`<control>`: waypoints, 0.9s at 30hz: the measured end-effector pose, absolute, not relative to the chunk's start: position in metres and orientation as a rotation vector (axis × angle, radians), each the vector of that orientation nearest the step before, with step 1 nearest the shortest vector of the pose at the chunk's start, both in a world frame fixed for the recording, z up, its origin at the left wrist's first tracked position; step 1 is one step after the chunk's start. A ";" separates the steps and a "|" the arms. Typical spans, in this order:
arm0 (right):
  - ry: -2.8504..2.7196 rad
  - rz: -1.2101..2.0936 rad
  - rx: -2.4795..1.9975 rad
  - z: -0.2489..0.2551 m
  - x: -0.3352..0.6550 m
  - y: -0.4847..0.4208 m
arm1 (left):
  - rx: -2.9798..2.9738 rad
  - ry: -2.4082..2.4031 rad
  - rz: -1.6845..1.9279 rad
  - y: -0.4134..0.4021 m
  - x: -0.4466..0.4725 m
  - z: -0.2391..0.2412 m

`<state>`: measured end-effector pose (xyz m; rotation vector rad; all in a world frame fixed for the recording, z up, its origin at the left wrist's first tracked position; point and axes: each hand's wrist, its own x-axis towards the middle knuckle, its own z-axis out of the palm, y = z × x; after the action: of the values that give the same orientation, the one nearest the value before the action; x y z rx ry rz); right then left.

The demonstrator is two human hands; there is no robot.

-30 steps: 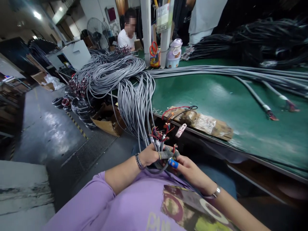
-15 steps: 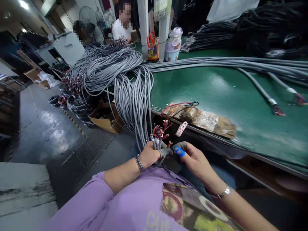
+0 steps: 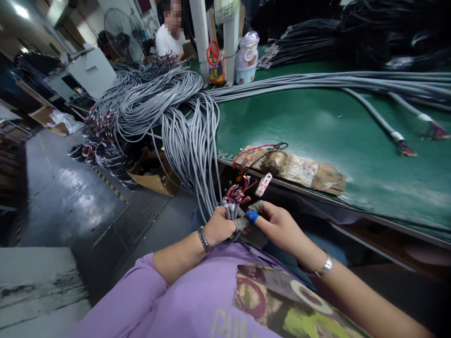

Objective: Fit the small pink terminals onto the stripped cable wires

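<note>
My left hand [image 3: 219, 226] is closed around a small bunch of grey cable ends [image 3: 232, 202] whose stripped red, blue and white wires stick up above my fist. My right hand [image 3: 278, 224] sits just to the right, its fingers, capped with grey and blue finger cots, pinched at the same wire ends. The cables run up from my hands into a thick hanging bundle of grey cables [image 3: 192, 141] draped over the edge of the green table [image 3: 317, 126].
Taped cardboard [image 3: 299, 170] with red and black wires lies at the table's near edge. More grey cables [image 3: 352, 84] stretch across the table. A jar [image 3: 246, 51] and scissors holder [image 3: 213, 58] stand by white posts. A person [image 3: 169, 33] sits at the far end.
My right hand moved in toward the left hand and now pinches the wire ends again; the view shifted slightly down and right.
</note>
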<state>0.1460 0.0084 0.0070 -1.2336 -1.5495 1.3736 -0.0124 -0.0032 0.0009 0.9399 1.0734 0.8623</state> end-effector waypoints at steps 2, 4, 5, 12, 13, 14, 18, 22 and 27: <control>-1.487 1.462 -1.201 0.009 0.146 0.007 | 0.892 1.091 0.884 -0.003 -0.011 0.000; -1.411 1.522 -1.173 0.010 0.146 0.006 | 0.848 1.095 0.925 -0.003 -0.010 -0.001; -1.371 1.539 -1.163 0.009 0.146 0.005 | 0.827 1.093 0.943 -0.002 -0.010 -0.001; -1.149 1.595 -1.149 0.000 0.146 0.000 | 0.709 1.135 1.003 -0.002 -0.009 0.005; -1.154 1.587 -1.148 -0.001 0.147 0.001 | 0.710 1.146 1.012 -0.002 -0.009 0.006; -1.173 1.574 -1.144 -0.001 0.147 0.002 | 0.717 1.155 1.020 -0.002 -0.009 0.007; -1.304 1.553 -1.111 0.007 0.146 0.009 | 0.768 1.163 1.031 -0.003 -0.008 0.005; -1.294 1.700 -1.054 0.013 0.137 0.011 | 0.811 1.167 1.016 -0.004 -0.006 0.000; -0.949 1.810 -1.040 -0.002 0.132 0.013 | 0.845 1.145 1.000 -0.005 -0.005 0.000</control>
<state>0.1322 0.0126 -0.0019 -1.0404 -0.9492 1.8097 -0.0051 -0.0052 -0.0003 0.8449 1.1447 0.9995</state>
